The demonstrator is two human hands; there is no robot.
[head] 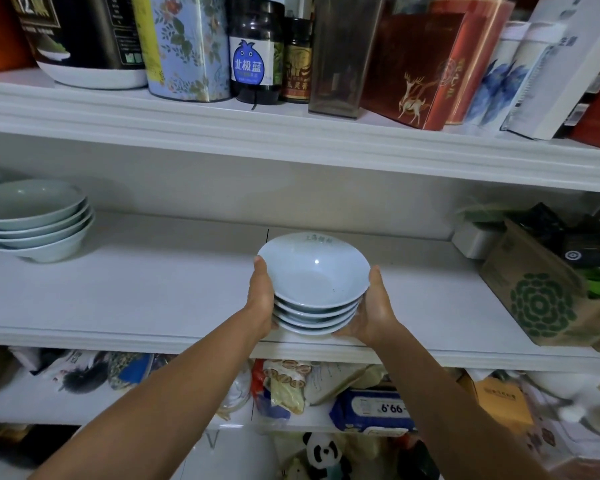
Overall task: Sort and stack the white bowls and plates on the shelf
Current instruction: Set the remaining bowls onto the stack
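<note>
1. The left hand (262, 299) and right hand (373, 308) clamp opposite sides of a bowl stack (314, 289), palms inward, probably so the nested bowls cannot slide apart.
2. The stack is at the front edge of the middle shelf (153, 282); whether it rests there or hovers is unclear.
3. A wider bowl stack (35, 220) stands far left, well apart, suggesting sorting by size.

White tiered shelves (153, 289), dim light.
</note>
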